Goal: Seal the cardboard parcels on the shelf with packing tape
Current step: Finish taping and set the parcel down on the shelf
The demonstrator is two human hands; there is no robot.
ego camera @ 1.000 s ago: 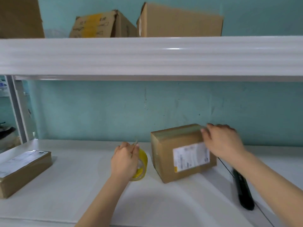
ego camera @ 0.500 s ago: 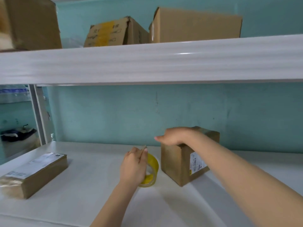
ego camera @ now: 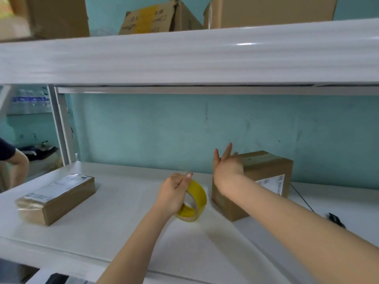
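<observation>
A small cardboard parcel [ego camera: 264, 175] with a white label stands on the white shelf [ego camera: 114, 218], right of centre, with tape across its top. My right hand [ego camera: 226, 166] is lifted at the parcel's left top edge, fingers spread, holding nothing. My left hand [ego camera: 175, 192] grips a yellow roll of packing tape [ego camera: 195, 201] that stands on edge on the shelf just left of the parcel. A flat, long parcel [ego camera: 57, 198] with a white label lies at the shelf's left end.
An upper shelf [ego camera: 184, 58] hangs low overhead and carries several larger cardboard boxes [ego camera: 160, 17]. A black object with a thin cord [ego camera: 336, 220] lies right of the parcel. Another person's arm [ego camera: 14, 162] shows at the far left, beyond the shelf post [ego camera: 61, 128].
My right hand slid leftward across the top of the small parcel and has now lifted off with fingers spread. My left hand keeps the tape roll. The view has shifted so the scene sits further right.
</observation>
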